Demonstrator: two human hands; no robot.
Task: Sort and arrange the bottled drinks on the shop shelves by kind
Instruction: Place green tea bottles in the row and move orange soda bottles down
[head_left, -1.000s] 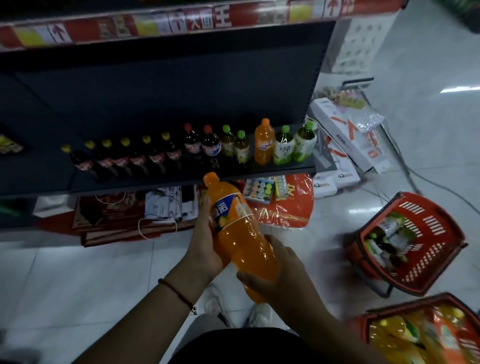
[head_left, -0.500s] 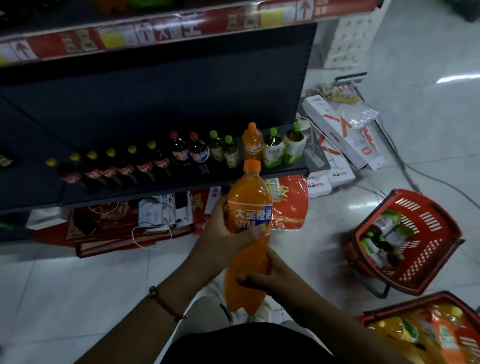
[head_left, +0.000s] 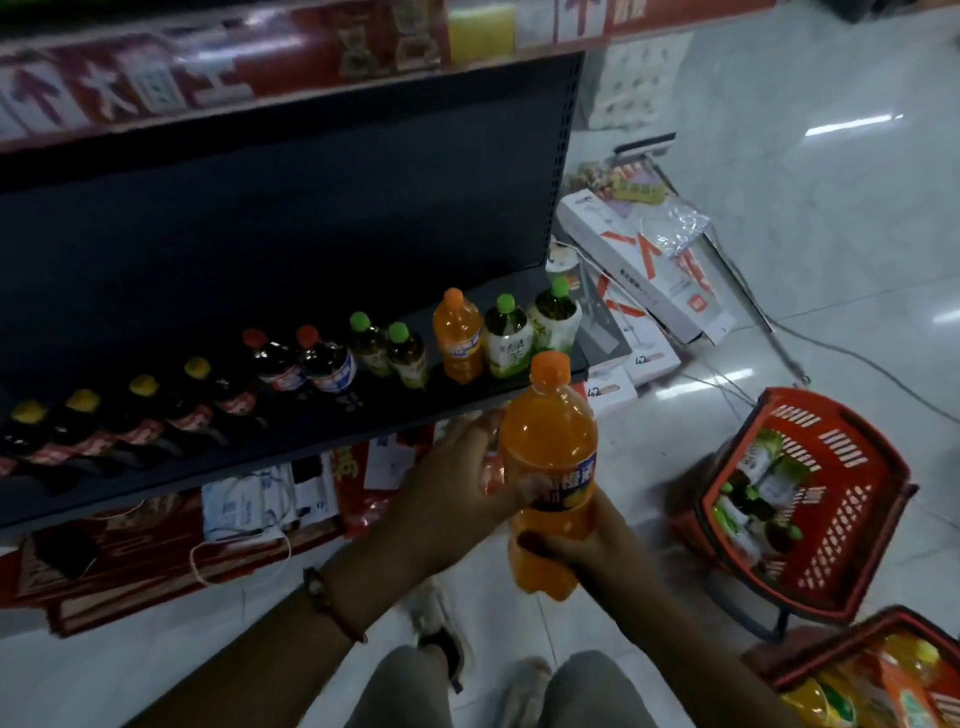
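Observation:
I hold a large orange soda bottle (head_left: 549, 457) upright just in front of the dark shelf (head_left: 322, 441). My left hand (head_left: 457, 483) grips its label band from the left, and my right hand (head_left: 587, 540) clasps its lower half. On the shelf stands a row of bottles: dark ones with yellow caps (head_left: 140, 410), two cola bottles with red caps (head_left: 301, 364), small green-capped tea bottles (head_left: 389, 348), one orange soda bottle (head_left: 457, 338), and two pale green tea bottles (head_left: 530, 332).
A red basket (head_left: 841, 457) with green-capped bottles leans on the floor at right. A second red basket (head_left: 810, 660) with yellow and orange bottles sits at the lower right. Boxes (head_left: 649, 280) and cables lie past the shelf end. Red mats and packets lie under the shelf.
The orange bottle went from tilted to upright and moved up and right toward the shelf's right end. Both hands kept hold of it.

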